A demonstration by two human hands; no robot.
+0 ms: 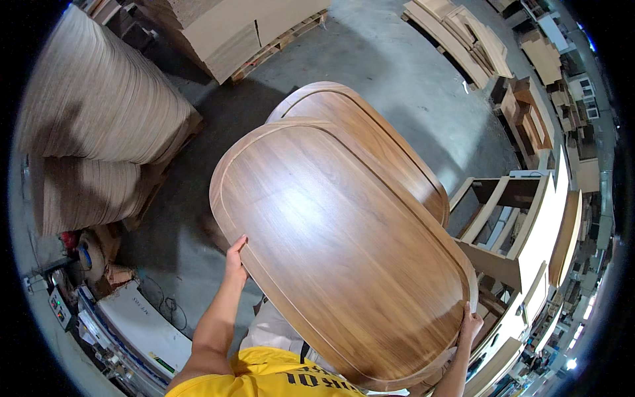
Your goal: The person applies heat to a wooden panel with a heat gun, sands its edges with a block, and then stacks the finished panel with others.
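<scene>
A large brown wooden tabletop with rounded ends and a grooved, raised rim spans the middle of the view, tilted in front of my body. My left hand grips its left edge, with the thumb on top and the fingers hidden underneath. At the lower right end, my right hand is closed round the rim; its fingers are partly out of sight. Behind and partly covered by this one lies a second, similar tabletop. What holds that second piece up cannot be seen.
Tall stacks of thin wooden sheets rise on the left. Boards on a pallet stand at the back, and loose panels lie far right. A wooden frame stands at right. A white machine occupies the lower left, near a cable.
</scene>
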